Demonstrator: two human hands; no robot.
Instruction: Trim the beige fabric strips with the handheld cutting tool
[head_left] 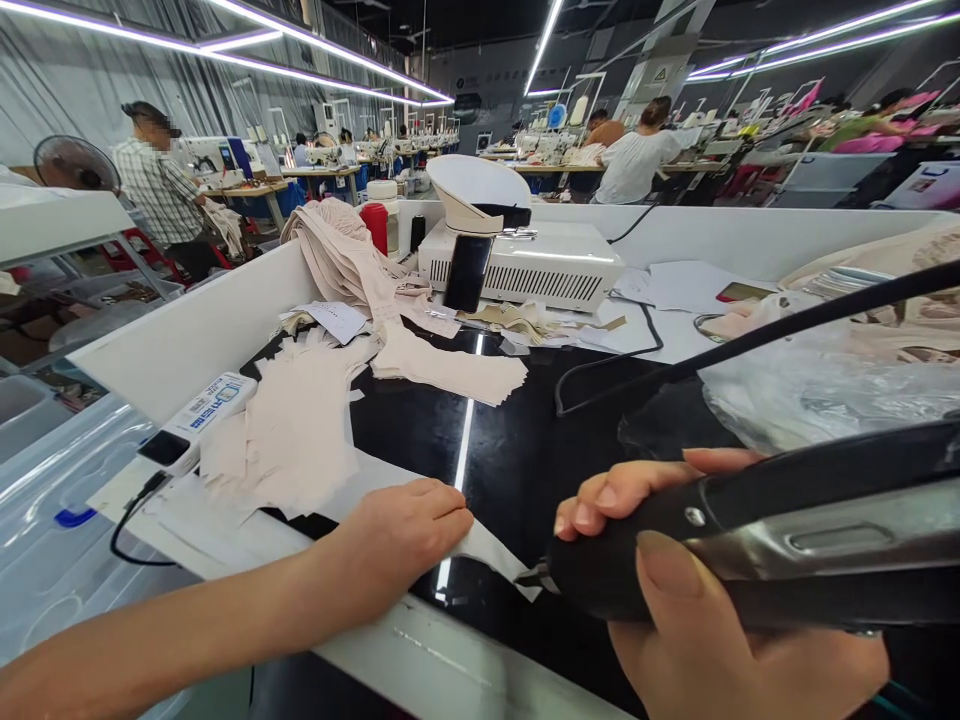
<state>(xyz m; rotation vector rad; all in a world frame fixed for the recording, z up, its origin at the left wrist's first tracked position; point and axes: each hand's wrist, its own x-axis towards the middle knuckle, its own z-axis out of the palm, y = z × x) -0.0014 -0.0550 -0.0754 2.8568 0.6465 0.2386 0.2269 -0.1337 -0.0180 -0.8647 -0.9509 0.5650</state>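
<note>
My right hand is wrapped round the black handle of a heavy black and metal tool at the lower right; its tip touches a white strip of fabric on the glossy black table top. My left hand rests knuckles up on that same white piece, fingers curled and pressing it down. Just beyond the left hand lies a stack of pale pink cut fabric pieces, and a further pink piece lies behind it.
A white machine with a cup-shaped head stands at the back, a phone leaning on it. A heap of pink garments, a red bottle, papers, a clear plastic bag and a white device surround the surface. Other workers sit at distant tables.
</note>
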